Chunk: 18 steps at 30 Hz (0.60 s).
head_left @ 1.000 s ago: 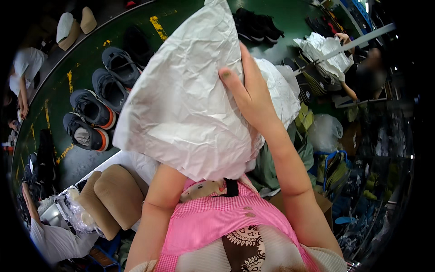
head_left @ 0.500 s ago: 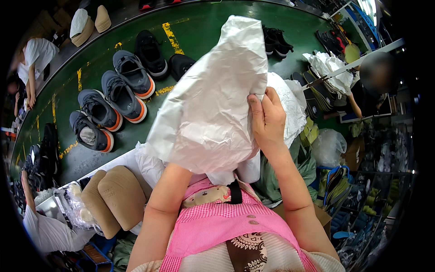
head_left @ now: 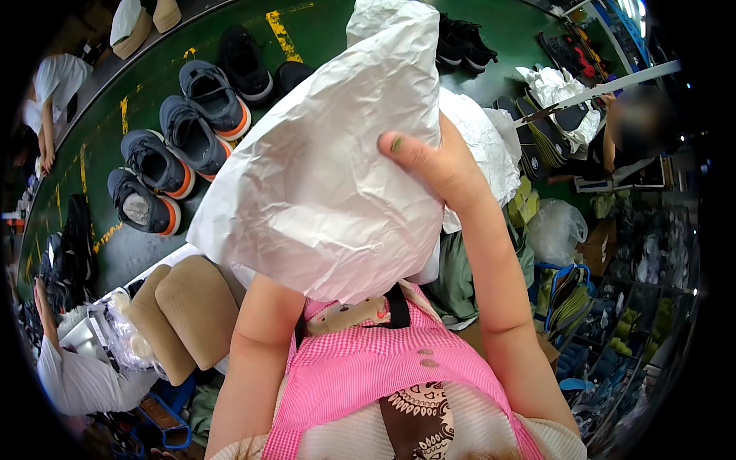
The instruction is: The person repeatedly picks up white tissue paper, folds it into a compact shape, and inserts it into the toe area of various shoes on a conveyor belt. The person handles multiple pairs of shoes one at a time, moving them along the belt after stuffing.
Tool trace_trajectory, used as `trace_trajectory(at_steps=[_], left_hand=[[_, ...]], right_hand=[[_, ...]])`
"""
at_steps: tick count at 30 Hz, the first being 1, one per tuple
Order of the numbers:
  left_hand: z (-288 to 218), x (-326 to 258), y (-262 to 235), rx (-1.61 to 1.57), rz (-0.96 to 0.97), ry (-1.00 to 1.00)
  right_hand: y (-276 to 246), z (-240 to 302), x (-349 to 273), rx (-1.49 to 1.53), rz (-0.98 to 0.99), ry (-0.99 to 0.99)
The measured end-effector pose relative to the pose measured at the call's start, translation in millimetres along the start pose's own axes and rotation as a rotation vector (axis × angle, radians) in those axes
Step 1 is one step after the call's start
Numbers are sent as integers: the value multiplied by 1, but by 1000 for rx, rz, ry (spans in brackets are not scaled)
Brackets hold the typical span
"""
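We note the paper (head_left: 330,176), one white crumpled sheet, raised above the near edge of the green surface (head_left: 326,34), in front of the apron (head_left: 383,360). Our right hand (head_left: 445,165) has it by its right side: thumb flat on the near face, partly closed, fingers hidden behind. Our left forearm (head_left: 264,314) runs under the sheet's lower edge; the left hand is covered, so we cannot tell its opening or hold.

Left of the sheet, four grey shoes (head_left: 157,165) with orange soles stand in a row toward the surface's near left corner. Beyond them, nearer the far edge, we see a black shoe (head_left: 245,65). Two tan forms (head_left: 199,310) lie just outside the near edge.
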<state>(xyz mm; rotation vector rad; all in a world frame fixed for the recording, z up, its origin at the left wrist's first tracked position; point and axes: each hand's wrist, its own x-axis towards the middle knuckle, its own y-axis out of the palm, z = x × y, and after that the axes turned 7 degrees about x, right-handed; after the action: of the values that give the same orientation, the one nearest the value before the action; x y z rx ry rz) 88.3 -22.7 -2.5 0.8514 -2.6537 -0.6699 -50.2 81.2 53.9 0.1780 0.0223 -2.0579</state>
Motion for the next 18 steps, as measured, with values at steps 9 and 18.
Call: trace_trajectory(at_steps=[9, 18], left_hand=[[-34, 32, 10, 366, -196, 283], [-48, -34, 76, 814, -487, 602]], right_hand=[[-17, -9, 14, 167, 43, -3], [-32, -8, 39, -283, -276, -322]])
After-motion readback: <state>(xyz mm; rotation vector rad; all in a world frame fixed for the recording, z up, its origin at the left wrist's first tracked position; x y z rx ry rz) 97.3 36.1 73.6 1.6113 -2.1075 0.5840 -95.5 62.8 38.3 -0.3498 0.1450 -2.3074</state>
